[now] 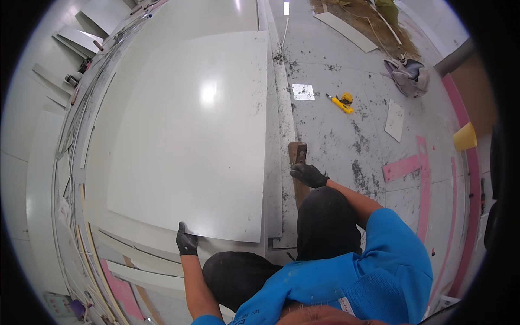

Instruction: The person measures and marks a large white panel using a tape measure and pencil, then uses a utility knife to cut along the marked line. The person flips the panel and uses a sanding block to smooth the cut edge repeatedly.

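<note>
A large glossy white panel [184,135] lies on top of other pale sheets in front of me. My left hand [187,241], in a dark glove, grips its near edge, with part of the fingers hidden at the rim. To the right of the stack, my right hand [310,175], also gloved, is closed around a brown wooden tool with a dark upper part [297,151]. This tool is long and narrow, and its near end passes behind my knee. I cannot make out its exact kind. It sits close beside the right edge of the stacked sheets.
On the grey, debris-speckled floor to the right lie a yellow-handled cutter [341,103], a white offcut [395,120] and pink strips [423,184]. Farther off is a grey bag [409,77]. A yellow container [465,137] stands by the right wall. Long thin strips [81,124] run along the left.
</note>
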Tool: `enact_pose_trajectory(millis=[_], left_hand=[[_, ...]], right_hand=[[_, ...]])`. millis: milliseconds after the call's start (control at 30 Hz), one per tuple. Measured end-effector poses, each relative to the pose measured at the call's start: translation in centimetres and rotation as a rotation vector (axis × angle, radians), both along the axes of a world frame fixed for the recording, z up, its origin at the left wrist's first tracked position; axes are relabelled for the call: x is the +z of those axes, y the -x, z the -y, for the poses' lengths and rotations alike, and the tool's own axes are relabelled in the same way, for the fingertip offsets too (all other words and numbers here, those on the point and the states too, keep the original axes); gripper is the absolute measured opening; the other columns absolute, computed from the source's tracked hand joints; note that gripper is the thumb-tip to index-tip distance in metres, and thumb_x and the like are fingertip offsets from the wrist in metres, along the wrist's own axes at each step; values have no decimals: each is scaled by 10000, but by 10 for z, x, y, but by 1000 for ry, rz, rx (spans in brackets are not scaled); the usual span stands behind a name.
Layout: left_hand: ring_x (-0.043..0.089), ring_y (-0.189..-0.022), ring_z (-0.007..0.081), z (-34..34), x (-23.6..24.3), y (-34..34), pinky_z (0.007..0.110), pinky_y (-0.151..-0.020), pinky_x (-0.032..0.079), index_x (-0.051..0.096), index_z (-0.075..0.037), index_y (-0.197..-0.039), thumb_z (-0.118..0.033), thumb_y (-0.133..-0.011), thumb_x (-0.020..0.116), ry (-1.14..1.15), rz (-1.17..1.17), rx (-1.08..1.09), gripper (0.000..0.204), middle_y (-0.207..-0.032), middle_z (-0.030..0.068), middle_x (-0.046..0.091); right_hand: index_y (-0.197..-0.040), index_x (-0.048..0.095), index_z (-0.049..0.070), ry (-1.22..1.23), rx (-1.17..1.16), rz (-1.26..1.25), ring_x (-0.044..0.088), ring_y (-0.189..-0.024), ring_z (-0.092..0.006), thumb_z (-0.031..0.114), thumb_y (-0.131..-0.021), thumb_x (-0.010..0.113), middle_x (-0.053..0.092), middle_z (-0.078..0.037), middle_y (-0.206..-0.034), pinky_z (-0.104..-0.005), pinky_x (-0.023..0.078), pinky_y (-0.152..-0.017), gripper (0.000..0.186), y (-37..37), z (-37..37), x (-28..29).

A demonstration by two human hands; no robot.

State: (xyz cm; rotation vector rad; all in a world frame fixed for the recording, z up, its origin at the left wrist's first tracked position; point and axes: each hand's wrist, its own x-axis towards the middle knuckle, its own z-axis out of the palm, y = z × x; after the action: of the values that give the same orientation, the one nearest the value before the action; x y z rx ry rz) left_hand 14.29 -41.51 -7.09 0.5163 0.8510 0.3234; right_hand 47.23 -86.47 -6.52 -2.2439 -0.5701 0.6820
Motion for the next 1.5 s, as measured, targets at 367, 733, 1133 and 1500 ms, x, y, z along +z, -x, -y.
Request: enact_pose_trajectory(millis=[367, 733, 1133, 1500], left_hand=[[519, -1251, 324, -1, -4, -5, 468, -1102, 378, 489, -10, -1332, -349, -997, 530, 9, 13, 12, 479, -1343, 145, 568], [536, -1232, 323, 2, -3, -5, 464, -1079, 407, 499, -9, -1324, -335, -991, 547, -15, 1, 39, 468, -1315, 142, 588], [524, -1240, 339, 7, 0, -8, 471, -1096, 389, 479, -3, -1330, -308, -993, 542, -3, 20, 70, 459, -1329, 160, 564], [503, -1272, 344, 7, -13, -8, 472, -1118, 372, 456, 23, -1339, -272, -1003, 529, 1, 39, 98, 453, -1356, 180, 542]], right_hand=[[-1068, 628, 79, 2, 11, 73, 625, -978, -400, 463, -944, 553, 663, -198, -998, -478, 481, -831, 410, 7, 16, -3], [-1066, 616, 52, 53, 41, 9, 624, -953, -415, 478, -960, 539, 656, -211, -975, -492, 475, -795, 446, 10, 19, 5], [-1077, 622, 58, 109, 65, -22, 656, -889, -340, 408, -960, 542, 669, -171, -942, -430, 495, -775, 377, 11, 9, 19], [-1081, 620, 84, -338, -12, -535, 655, -913, -282, 430, -959, 564, 652, -114, -995, -416, 531, -724, 371, -24, 27, -67]])
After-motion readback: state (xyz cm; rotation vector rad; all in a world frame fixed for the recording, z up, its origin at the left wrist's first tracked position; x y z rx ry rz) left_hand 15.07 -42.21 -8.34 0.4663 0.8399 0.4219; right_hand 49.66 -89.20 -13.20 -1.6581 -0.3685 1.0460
